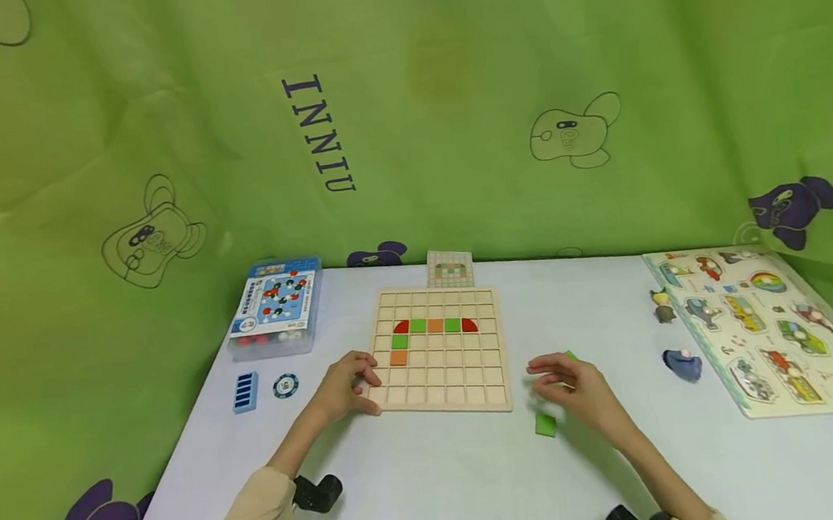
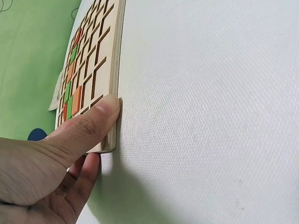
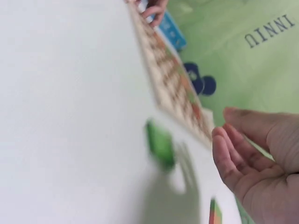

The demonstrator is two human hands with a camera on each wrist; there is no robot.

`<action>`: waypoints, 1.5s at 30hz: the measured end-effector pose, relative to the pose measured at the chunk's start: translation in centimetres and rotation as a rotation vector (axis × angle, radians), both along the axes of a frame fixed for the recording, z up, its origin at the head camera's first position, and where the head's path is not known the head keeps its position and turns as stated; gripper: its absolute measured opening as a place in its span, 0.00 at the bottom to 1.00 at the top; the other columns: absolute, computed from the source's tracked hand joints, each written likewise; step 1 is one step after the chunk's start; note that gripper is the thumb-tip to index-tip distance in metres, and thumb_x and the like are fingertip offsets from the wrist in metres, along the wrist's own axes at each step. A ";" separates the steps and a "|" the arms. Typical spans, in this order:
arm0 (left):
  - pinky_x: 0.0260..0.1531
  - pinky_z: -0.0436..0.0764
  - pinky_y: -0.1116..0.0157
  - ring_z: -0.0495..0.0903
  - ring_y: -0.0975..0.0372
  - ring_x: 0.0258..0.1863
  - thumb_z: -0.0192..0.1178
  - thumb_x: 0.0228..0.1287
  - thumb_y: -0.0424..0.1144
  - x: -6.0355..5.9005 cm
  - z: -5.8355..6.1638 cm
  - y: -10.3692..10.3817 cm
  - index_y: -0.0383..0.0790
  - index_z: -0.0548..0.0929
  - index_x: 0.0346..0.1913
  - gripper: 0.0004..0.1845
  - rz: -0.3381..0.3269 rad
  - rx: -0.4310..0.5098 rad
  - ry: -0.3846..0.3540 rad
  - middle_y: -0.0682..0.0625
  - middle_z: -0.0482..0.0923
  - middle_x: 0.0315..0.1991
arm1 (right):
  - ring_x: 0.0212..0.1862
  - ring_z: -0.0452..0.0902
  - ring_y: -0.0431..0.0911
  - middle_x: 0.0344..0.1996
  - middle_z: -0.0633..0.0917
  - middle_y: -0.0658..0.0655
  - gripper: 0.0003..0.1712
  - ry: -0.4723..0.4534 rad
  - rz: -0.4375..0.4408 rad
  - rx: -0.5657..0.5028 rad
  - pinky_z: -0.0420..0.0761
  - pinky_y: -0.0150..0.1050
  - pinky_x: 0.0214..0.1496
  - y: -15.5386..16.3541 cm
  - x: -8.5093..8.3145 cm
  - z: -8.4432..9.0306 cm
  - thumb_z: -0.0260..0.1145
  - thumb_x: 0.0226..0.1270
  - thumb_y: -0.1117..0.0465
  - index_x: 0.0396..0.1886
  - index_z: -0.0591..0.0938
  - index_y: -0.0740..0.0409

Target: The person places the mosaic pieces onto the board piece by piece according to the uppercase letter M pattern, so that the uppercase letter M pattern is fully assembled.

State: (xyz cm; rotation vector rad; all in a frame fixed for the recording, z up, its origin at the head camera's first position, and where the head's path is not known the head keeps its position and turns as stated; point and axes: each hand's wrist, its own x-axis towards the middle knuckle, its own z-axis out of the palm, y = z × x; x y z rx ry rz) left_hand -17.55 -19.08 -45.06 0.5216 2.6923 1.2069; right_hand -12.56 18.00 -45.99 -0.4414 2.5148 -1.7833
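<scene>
A wooden grid board [image 1: 465, 372] lies on the white table. My left hand [image 1: 346, 386] grips its near left corner, thumb [image 2: 100, 114] on the front edge and fingers by the left side. Set in the board are a row of red, green and orange pieces [image 1: 434, 325], with a green and an orange square [image 1: 399, 358] below its left end. Right of the board, my right hand [image 1: 581, 386] hovers with loosely bent fingers and holds nothing. Below it lies a green square block [image 1: 545, 425]; another green piece [image 1: 570, 355] is mostly hidden behind this hand.
A pattern card [image 1: 450, 267] is behind the board. To the left are a boxed molecule set [image 1: 275, 307], a blue striped block [image 1: 245, 392] and a round chip [image 1: 285, 386]. A picture puzzle [image 1: 777, 326] and small figures [image 1: 683, 364] lie at the right.
</scene>
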 end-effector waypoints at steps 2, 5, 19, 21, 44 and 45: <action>0.40 0.76 0.60 0.71 0.45 0.53 0.76 0.34 0.24 0.1 0.0 -0.1 0.31 0.80 0.29 0.16 0.011 -0.004 -0.006 0.37 0.74 0.50 | 0.41 0.82 0.46 0.44 0.83 0.67 0.21 -0.007 0.010 0.030 0.81 0.32 0.41 1.0 1.3 -0.2 0.70 0.56 0.72 0.50 0.78 0.70; 0.40 0.75 0.61 0.71 0.46 0.54 0.76 0.35 0.23 0.1 0.0 -0.2 0.31 0.80 0.29 0.16 0.019 -0.005 -0.013 0.38 0.74 0.51 | 0.38 0.81 0.43 0.41 0.83 0.64 0.23 0.005 0.039 0.113 0.81 0.32 0.39 1.7 2.9 -0.6 0.73 0.52 0.70 0.49 0.79 0.69; 0.36 0.76 0.64 0.71 0.43 0.54 0.76 0.34 0.24 0.1 -0.2 -0.4 0.31 0.79 0.29 0.17 -0.007 0.017 0.012 0.36 0.73 0.50 | 0.31 0.77 0.37 0.35 0.85 0.55 0.23 0.104 -0.079 0.213 0.80 0.31 0.33 1.1 4.0 -2.4 0.77 0.42 0.73 0.42 0.82 0.65; 0.36 0.76 0.64 0.71 0.43 0.54 0.76 0.34 0.24 0.1 -0.2 -0.5 0.31 0.79 0.29 0.17 -0.010 0.022 0.012 0.36 0.73 0.50 | 0.30 0.77 0.36 0.34 0.85 0.54 0.21 0.116 -0.102 0.213 0.80 0.30 0.32 1.0 4.0 -2.5 0.77 0.42 0.73 0.40 0.83 0.64; 0.35 0.75 0.65 0.72 0.44 0.51 0.77 0.33 0.24 0.0 -0.4 -0.3 0.31 0.79 0.29 0.18 -0.026 0.037 0.016 0.36 0.73 0.49 | 0.38 0.83 0.50 0.42 0.84 0.67 0.19 0.016 -0.163 0.017 0.80 0.29 0.39 -0.7 -1.2 -2.0 0.71 0.52 0.75 0.46 0.80 0.72; 0.34 0.75 0.65 0.72 0.44 0.51 0.77 0.33 0.24 0.0 -0.4 -0.3 0.31 0.79 0.29 0.18 -0.026 0.038 0.013 0.36 0.73 0.50 | 0.38 0.83 0.51 0.42 0.84 0.68 0.19 0.016 -0.164 0.016 0.80 0.29 0.39 -0.8 -1.5 -2.1 0.71 0.52 0.75 0.46 0.80 0.72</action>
